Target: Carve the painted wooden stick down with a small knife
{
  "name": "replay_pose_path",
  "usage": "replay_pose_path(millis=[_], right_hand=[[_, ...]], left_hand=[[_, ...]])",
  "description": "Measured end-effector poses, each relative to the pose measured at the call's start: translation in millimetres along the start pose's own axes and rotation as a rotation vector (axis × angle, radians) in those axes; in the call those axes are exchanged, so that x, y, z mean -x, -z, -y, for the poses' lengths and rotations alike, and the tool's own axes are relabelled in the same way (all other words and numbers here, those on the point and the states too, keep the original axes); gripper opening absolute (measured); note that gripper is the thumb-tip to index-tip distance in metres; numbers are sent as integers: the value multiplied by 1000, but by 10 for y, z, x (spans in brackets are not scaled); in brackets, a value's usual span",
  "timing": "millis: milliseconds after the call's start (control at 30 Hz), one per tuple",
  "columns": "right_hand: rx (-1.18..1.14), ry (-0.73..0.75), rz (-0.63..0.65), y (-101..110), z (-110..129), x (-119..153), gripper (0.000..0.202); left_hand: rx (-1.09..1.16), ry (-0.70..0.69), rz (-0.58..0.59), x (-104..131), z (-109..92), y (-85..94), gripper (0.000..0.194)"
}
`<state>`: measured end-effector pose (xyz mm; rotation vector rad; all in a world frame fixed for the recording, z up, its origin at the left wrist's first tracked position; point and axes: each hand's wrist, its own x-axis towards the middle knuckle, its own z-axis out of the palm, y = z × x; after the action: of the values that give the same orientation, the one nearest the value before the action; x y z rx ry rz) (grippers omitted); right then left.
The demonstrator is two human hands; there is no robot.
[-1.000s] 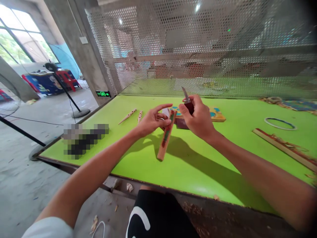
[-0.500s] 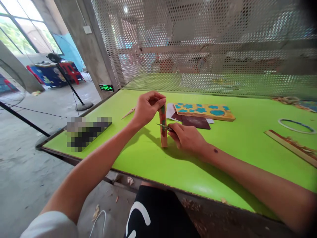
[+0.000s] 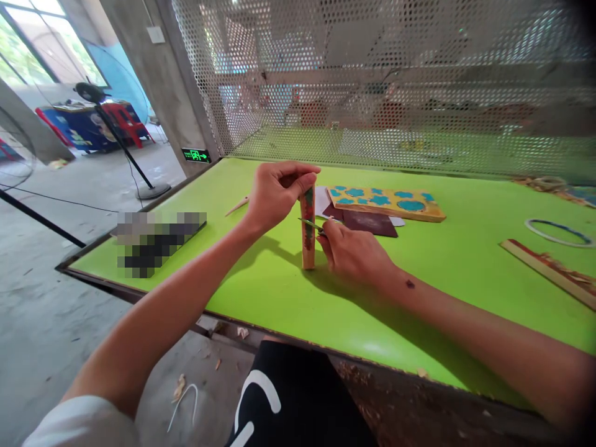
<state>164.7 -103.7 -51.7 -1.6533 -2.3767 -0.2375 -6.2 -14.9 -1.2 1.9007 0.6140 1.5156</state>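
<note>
A narrow wooden block point(image 3: 308, 251) with a red and green painted face stands upright on the green tabletop point(image 3: 261, 288). My left hand point(image 3: 282, 192) pinches its upper end between thumb and fingers. My right hand point(image 3: 356, 251) is closed around a small knife point(image 3: 307, 221), whose handle is mostly hidden in the fist. Its thin blade crosses the painted face at about mid-height; whether it bites into the wood cannot be made out. Behind the block lie a yellow board with blue-green shapes point(image 3: 382, 202) and dark red sheets that look like sandpaper point(image 3: 370, 223).
A perforated metal screen point(image 3: 372, 93) rises along the back edge. At right are a white and blue ring point(image 3: 559, 232) and a wooden piece with shavings point(image 3: 549, 270). A pale pointed stick point(image 3: 237, 206) and a blurred-out dark item point(image 3: 158, 245) lie at left.
The view has shifted slightly. The knife blade sits a little higher on the block and slants more. My left index finger has stretched out over the block's top.
</note>
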Motion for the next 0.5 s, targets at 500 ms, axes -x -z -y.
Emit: replay_pose_path(millis=[500], right_hand=[[-8,77,89,-114,33,180,37]], left_hand=[[117,62,44,29,-95,-18,10]])
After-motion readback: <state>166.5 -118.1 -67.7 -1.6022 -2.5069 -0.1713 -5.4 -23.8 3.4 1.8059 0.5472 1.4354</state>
